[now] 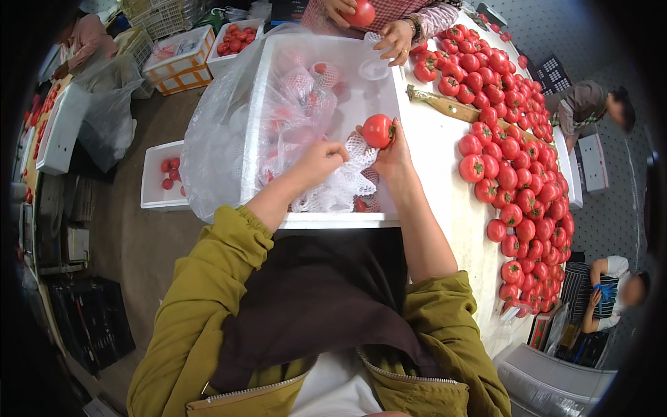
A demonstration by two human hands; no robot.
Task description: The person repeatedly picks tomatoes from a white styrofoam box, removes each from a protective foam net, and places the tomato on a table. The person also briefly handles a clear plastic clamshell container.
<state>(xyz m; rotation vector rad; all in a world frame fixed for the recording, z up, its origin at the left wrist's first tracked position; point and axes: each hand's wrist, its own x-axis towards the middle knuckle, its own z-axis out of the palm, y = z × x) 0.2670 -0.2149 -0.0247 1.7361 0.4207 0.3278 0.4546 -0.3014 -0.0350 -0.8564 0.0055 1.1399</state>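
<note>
My right hand (394, 154) holds a red tomato (378, 131) with a green calyx above the right part of a white foam box (341, 221). My left hand (324, 162) is at the white foam net sleeves (338, 190), its fingers curled at their upper edge; whether it grips one I cannot tell. The sleeves lie bunched at the box's near end and reach up to my right hand. Tomatoes in net sleeves (297, 83) lie in the box, partly under a clear plastic liner (216, 130) that hangs over its left side.
Many loose tomatoes (526, 182) cover the table (443, 208) on the right, with a wooden strip (443, 104) among them. Across the box a co-worker's hands (398, 41) hold a tomato and a net sleeve. A smaller foam box (161, 200) with tomatoes stands left. Other people are farther off.
</note>
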